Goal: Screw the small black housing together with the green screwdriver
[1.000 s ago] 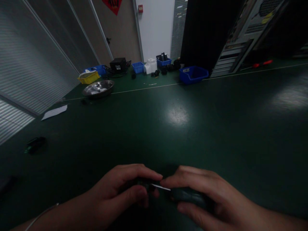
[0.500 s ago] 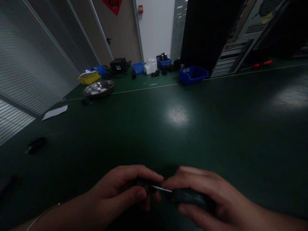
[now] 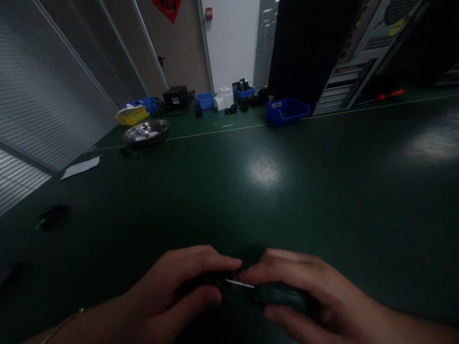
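Note:
Low in the middle of the head view, my right hand point(image 3: 315, 282) is wrapped around the dark handle of a screwdriver point(image 3: 283, 294). Its thin metal shaft points left toward my left hand point(image 3: 175, 286). Between the thumb and fingers of that hand sits a small dark part point(image 3: 206, 279), mostly hidden and too dim to name. The shaft's tip reaches this part, but I cannot tell exactly where it touches. Both hands are close together above the green table point(image 3: 215, 200).
A small dark piece with green bits point(image 3: 51, 216) lies at left, below a white paper strip point(image 3: 81, 167). Farther back are a metal bowl point(image 3: 147, 133), a yellow basket point(image 3: 132, 116), a blue bin point(image 3: 288, 112) and an open computer case point(image 3: 353, 71). A red-handled tool point(image 3: 390, 95) lies back right.
My left hand has turned slightly and moved a little left, so the part it holds shows less. The right hand keeps its hold on the screwdriver, almost unmoved.

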Motion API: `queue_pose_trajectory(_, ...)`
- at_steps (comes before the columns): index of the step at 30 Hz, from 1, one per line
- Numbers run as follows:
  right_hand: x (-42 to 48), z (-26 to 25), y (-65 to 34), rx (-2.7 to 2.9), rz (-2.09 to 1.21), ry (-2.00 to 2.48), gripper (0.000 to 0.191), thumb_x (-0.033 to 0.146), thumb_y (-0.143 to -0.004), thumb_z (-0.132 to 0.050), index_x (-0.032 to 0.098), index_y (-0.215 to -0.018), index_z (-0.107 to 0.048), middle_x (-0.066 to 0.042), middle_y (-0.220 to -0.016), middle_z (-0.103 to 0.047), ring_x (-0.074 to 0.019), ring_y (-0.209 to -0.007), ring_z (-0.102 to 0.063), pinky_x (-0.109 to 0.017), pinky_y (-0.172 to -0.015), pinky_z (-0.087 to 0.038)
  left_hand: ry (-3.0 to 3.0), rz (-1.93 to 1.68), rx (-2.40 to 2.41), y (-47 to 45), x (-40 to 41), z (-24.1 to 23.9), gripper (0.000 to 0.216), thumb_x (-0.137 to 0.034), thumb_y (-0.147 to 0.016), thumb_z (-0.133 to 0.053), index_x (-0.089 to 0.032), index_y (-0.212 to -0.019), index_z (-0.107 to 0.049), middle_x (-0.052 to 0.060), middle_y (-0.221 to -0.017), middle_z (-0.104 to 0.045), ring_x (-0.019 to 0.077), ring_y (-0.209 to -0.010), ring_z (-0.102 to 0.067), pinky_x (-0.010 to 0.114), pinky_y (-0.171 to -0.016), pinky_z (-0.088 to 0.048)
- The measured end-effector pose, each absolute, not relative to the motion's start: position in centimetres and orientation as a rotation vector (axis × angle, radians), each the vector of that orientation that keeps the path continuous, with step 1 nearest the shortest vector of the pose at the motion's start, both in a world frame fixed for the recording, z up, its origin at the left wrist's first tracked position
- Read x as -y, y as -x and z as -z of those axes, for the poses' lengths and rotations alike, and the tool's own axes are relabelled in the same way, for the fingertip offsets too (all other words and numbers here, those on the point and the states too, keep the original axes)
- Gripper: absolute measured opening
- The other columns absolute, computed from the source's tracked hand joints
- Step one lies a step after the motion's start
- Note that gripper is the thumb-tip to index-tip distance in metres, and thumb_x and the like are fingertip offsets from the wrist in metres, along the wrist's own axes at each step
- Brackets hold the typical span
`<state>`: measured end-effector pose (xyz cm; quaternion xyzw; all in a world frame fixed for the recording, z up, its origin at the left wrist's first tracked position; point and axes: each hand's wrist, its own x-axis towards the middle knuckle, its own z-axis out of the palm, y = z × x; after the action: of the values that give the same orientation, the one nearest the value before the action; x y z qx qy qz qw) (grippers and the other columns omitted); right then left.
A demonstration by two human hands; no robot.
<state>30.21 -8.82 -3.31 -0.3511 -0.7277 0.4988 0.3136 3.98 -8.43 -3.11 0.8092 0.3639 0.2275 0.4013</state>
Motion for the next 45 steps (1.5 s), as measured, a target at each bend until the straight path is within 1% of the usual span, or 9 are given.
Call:
queue_pose_trajectory(6,8.7,3.4,-30.4,1.908,-1.358,0.905,0.055,-0.001,-0.078,-0.069,0.037,-0.117,-0.072,0.002,-0.100,-0.078,-0.0175,-0.099,-0.072,-0.020,-0.082,-0.056,-1.699,-0.523,-0.914,-4.2,8.4,3.2,0.039,-0.018,-0.096,-0.058,-0.045,-0.124,-0.063,-0.005,-0.095,-0.071,0.0122,-0.081,-0.069,0.017,-0.077,-0.053)
queue_pose_trajectory(9,8.9,3.5,-30.7,1.922,-1.350,0.892,0.054,-0.002,-0.079,-0.068,0.036,-0.117,-0.072,0.002,-0.100,-0.078,-0.0158,-0.097,-0.072,-0.019,-0.083,-0.056,-1.473,-0.498,-0.893,-4.5,8.3,3.1,0.032,-0.021,-0.096,-0.059,-0.041,-0.118,-0.069,-0.003,-0.094,-0.071,0.0130,-0.081,-0.069,0.018,-0.075,-0.054)
queue_pose_trajectory(13,8.7,3.1,-30.4,2.015,-1.257,0.945,0.037,0.011,-0.084,-0.070,0.032,-0.114,-0.074,-0.003,-0.098,-0.078,-0.0202,-0.094,-0.073,-0.024,-0.079,-0.059,-1.335,-0.486,-0.858,-4.7,8.3,3.0,0.029,-0.022,-0.095,-0.060,-0.038,-0.117,-0.070,-0.001,-0.098,-0.072,0.0137,-0.082,-0.069,0.020,-0.075,-0.055)
queue_pose_trajectory(17,8.2,2.3,-29.3,2.083,-1.138,1.024,0.024,0.029,-0.086,-0.071,0.030,-0.109,-0.077,-0.007,-0.092,-0.078,-0.0239,-0.089,-0.075,-0.029,-0.075,-0.062,-1.427,-0.500,-0.874,-4.5,8.5,3.1,0.030,-0.022,-0.095,-0.060,-0.039,-0.119,-0.069,-0.001,-0.096,-0.072,0.0137,-0.080,-0.069,0.019,-0.074,-0.055)
queue_pose_trajectory(21,8.0,1.9,-28.8,2.094,-1.121,1.024,0.024,0.033,-0.086,-0.071,0.031,-0.109,-0.077,-0.007,-0.090,-0.078,-0.0240,-0.087,-0.075,-0.030,-0.074,-0.062,-1.805,-0.554,-0.933,-4.2,8.6,3.2,0.043,-0.016,-0.093,-0.061,-0.044,-0.127,-0.062,-0.002,-0.106,-0.071,0.0162,-0.093,-0.068,0.020,-0.086,-0.052)
queue_pose_trajectory(25,8.4,2.4,-29.6,2.080,-1.157,1.021,0.026,0.029,-0.086,-0.071,0.031,-0.111,-0.076,-0.007,-0.093,-0.079,-0.0243,-0.089,-0.075,-0.030,-0.074,-0.062,-1.861,-0.501,-0.939,-4.1,8.6,3.1,0.048,-0.016,-0.094,-0.060,-0.049,-0.129,-0.057,-0.006,-0.112,-0.070,0.0150,-0.099,-0.066,0.018,-0.091,-0.049)
queue_pose_trajectory(31,8.9,3.3,-30.6,1.964,-1.315,0.918,0.048,0.003,-0.081,-0.068,0.034,-0.117,-0.072,-0.002,-0.103,-0.078,-0.0195,-0.100,-0.072,-0.023,-0.083,-0.058,-1.520,-0.446,-0.902,-4.2,8.6,3.4,0.028,-0.028,-0.097,-0.057,-0.039,-0.122,-0.066,-0.001,-0.101,-0.071,0.0152,-0.086,-0.069,0.021,-0.078,-0.055)
queue_pose_trajectory(40,9.0,3.1,-30.5,1.933,-1.318,0.915,0.053,-0.001,-0.078,-0.068,0.036,-0.116,-0.072,0.001,-0.101,-0.078,-0.0172,-0.100,-0.072,-0.020,-0.081,-0.056,-1.393,-0.417,-0.920,-4.5,8.5,3.1,0.027,-0.033,-0.096,-0.059,-0.037,-0.121,-0.067,0.001,-0.099,-0.072,0.0172,-0.086,-0.069,0.024,-0.077,-0.056)
queue_pose_trajectory(45,9.0,3.1,-30.5,1.920,-1.329,0.937,0.050,0.000,-0.078,-0.069,0.035,-0.114,-0.073,0.001,-0.099,-0.079,-0.0183,-0.099,-0.073,-0.020,-0.080,-0.057,-1.443,-0.460,-0.974,-4.3,8.5,3.1,0.028,-0.026,-0.095,-0.061,-0.039,-0.119,-0.067,-0.002,-0.103,-0.070,0.0147,-0.086,-0.067,0.021,-0.079,-0.054)
